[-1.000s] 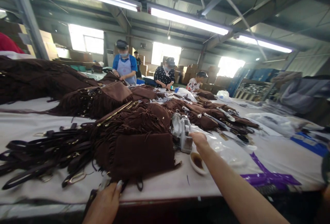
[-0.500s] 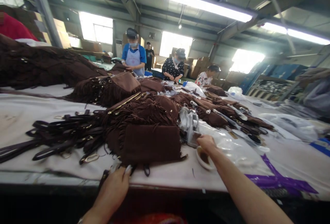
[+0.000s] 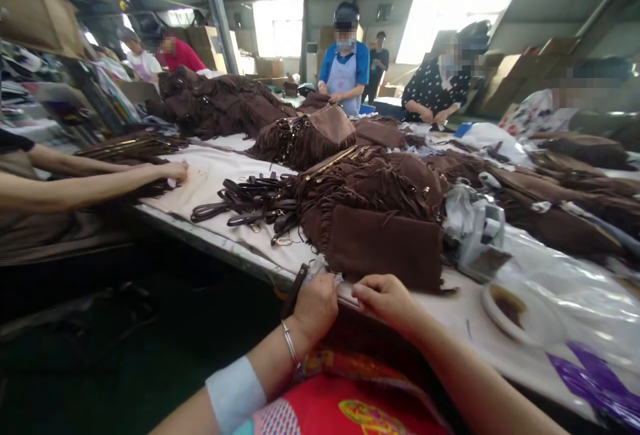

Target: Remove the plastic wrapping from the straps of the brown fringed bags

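My left hand (image 3: pixel 316 308) is closed at the table's front edge. A dark brown strap (image 3: pixel 296 285) sticks out of its left side, and a crumpled whitish scrap (image 3: pixel 316 265) shows above the fingers. Just to the right, my right hand (image 3: pixel 384 296) is pinched with its fingertips close to the left; what they hold, if anything, is too small to tell. Behind both hands lies a dark brown fringed bag (image 3: pixel 385 245), flat side up, against a heap of similar bags (image 3: pixel 385 181). Several dark straps with metal clasps (image 3: pixel 255 201) lie to the left.
A white dish with brown liquid (image 3: pixel 507 308) stands on the right, beside clear plastic sheeting (image 3: pixel 560 281) and purple tape (image 3: pixel 600 381). A co-worker's arms (image 3: pixel 100 178) reach in at the left over more brown pieces. Other people work across the table.
My view has turned left, bringing the co-worker's arms into sight. My right hand has left the spot beside the dish and come next to my left hand.
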Demonstrator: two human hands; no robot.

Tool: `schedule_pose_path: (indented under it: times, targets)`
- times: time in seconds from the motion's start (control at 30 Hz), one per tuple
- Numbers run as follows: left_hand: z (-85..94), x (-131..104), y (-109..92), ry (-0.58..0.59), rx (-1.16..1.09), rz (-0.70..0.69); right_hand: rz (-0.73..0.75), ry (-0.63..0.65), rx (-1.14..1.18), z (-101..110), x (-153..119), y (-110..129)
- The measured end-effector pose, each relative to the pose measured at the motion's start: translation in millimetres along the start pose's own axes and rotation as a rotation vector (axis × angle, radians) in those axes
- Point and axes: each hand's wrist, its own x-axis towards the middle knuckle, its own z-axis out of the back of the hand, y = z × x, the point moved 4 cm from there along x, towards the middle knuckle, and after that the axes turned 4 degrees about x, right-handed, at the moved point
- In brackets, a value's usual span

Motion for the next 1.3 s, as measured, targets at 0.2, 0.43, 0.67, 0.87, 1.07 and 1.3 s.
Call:
schedule_pose_path:
  times: [0.2, 0.43, 0.67, 0.87, 1.07, 1.3]
  targets:
    - [-7.4, -5.0, 3.2, 0.034, 0.010, -0.025, -0.117, -0.075, 0.054, -19.7, 33.4, -5.8]
    - [-4.4, -7.1, 3.7, 0.028, 0.007, -0.037, -0.270, -0.116, -0.030, -20.8, 36.5, -9.5]
    - [-2.1, -9.8, 2.7, 0.007, 0.081, -0.046, -0.320, -0.025, -0.014, -18.8, 39.4, -9.9]
    - [3.5, -10.5, -0.4, 0.021, 0.135, -0.032, -0.298, -0.076, -0.163, -17.5, 40.8, -5.2]
    - [11.9, -6.0, -0.5, 0.146, 0.060, 0.047, -0.223, -0.042, -0.043, -21.5, 25.3, -10.5]
    - [2.6, -2.0, 3.9, 0.323, -0.607, 0.402, -0.279, -0.112, 0.164, -32.4, 14.3, -34.7]
